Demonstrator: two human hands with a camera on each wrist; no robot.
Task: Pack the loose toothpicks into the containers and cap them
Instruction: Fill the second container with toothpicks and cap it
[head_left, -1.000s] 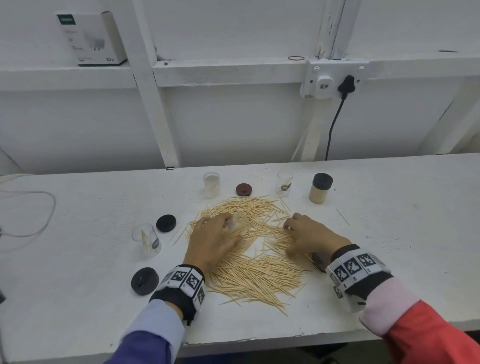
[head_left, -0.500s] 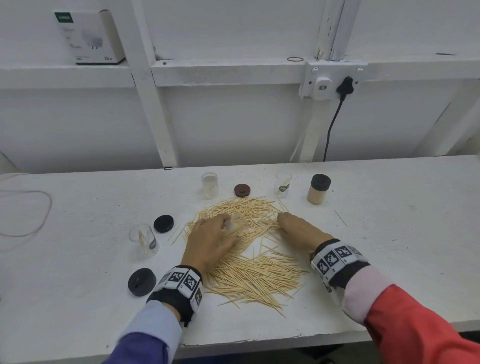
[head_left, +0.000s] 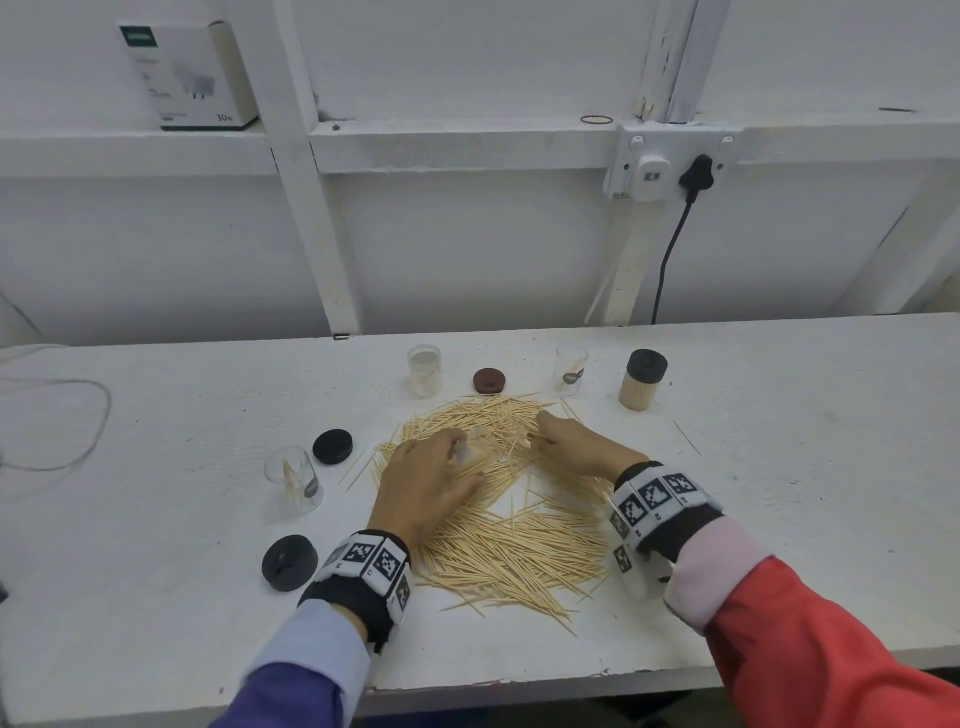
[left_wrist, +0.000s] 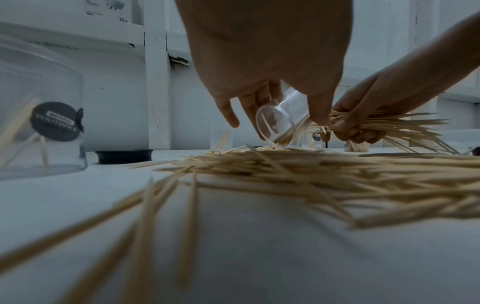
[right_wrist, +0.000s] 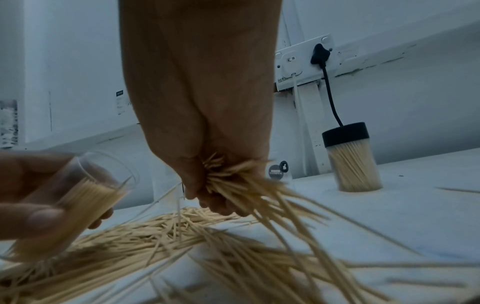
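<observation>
Change: since a second ago the right hand has slid from the near right part of the heap towards its far middle, close to the left hand; the left hand has hardly shifted.
Left hand: fingers and thumb curled round a small clear plastic toothpick jar, held tipped over just above the heap, mouth turned to the right; the right wrist view shows it already partly packed with sticks.
Right hand: closed round a loose bundle of thin pale wooden toothpicks, many trailing down and out of the grip.
Heap: the wide scatter of loose toothpicks lies on the white painted table, under and near both hands.
Key relation: the bundle sits just right of the jar mouth, its sticks roughly in line with the jar's long axis. I judge the next move to be a leftward feed of the bundle into the mouth, with the straggling sticks likely to catch on the rim.
Done so far: one clear jar with a black cap, full of sticks, stands far right.
Left to do: an open clear jar with a few sticks at the left, two more open clear jars at the far edge.
Caps: two black round caps at the left, one dark red round cap at the far edge.
</observation>
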